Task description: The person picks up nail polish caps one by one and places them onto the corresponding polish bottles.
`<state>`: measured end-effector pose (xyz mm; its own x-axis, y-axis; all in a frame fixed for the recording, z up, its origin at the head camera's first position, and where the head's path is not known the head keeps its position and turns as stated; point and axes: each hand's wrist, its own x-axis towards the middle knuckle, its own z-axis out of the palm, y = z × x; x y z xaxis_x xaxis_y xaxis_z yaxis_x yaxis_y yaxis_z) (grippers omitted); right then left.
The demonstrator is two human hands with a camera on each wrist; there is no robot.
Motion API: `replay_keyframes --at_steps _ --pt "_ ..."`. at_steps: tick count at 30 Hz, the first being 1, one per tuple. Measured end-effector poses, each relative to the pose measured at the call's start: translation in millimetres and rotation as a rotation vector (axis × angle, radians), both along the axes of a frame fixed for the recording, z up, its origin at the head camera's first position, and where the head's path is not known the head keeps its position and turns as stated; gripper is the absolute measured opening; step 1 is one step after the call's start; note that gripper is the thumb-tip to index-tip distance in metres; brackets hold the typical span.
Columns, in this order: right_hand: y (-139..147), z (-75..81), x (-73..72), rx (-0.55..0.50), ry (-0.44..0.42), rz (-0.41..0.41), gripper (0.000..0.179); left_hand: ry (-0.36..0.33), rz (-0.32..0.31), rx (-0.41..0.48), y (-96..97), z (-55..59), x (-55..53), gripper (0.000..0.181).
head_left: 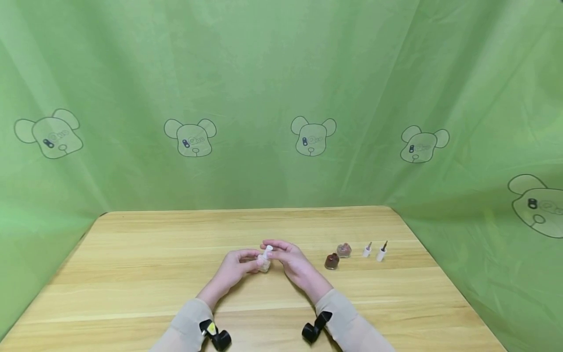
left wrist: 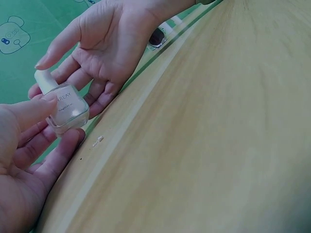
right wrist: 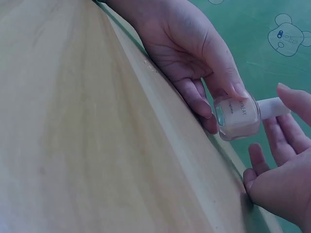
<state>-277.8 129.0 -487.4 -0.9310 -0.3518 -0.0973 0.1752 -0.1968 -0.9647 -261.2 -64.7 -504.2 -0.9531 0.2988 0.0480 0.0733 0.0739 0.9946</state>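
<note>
A small clear nail polish bottle [left wrist: 70,110] with a pale content and printed lettering is held tilted between both hands above the wooden table. My left hand [head_left: 235,269] grips its glass body, the thumb across the label and fingers behind. At the other end, my right hand [head_left: 295,262] pinches the white cap [right wrist: 273,108] between thumb and fingers. The cap sits on the bottle's neck. To the right of this hand stand a dark red nail polish bottle [head_left: 332,261] and a pinkish one [head_left: 344,251], both without caps.
Two white brush caps [head_left: 367,252] [head_left: 380,254] stand with their brushes pointing up, right of the uncapped bottles. Small white crumbs [left wrist: 98,141] lie on the wooden table [head_left: 145,274]. A green curtain [head_left: 246,98] with bear drawings surrounds the table's back and sides.
</note>
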Motion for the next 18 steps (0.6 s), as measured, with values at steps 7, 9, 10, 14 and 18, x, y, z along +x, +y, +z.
replay_keyframes --at_steps 7,9,10,14,18 --pt "1.8 -0.8 -0.2 0.021 0.006 0.017 0.040 -0.030 0.008 0.026 -0.1 2.2 0.2 0.040" --pt "1.5 -0.6 0.1 0.022 0.002 0.005 0.040 -0.026 0.007 0.023 0.1 2.1 0.1 0.040" --pt "1.3 -0.5 0.1 0.023 0.001 -0.002 0.039 -0.024 0.007 0.022 0.2 2.1 0.1 0.040" --pt "0.0 -0.4 0.7 0.022 0.000 -0.039 0.035 -0.014 0.003 0.018 0.2 1.0 -0.8 0.038" --pt "-2.2 -0.3 1.9 0.015 0.006 -0.074 0.030 -0.002 -0.003 0.016 -0.7 0.7 -0.8 0.039"
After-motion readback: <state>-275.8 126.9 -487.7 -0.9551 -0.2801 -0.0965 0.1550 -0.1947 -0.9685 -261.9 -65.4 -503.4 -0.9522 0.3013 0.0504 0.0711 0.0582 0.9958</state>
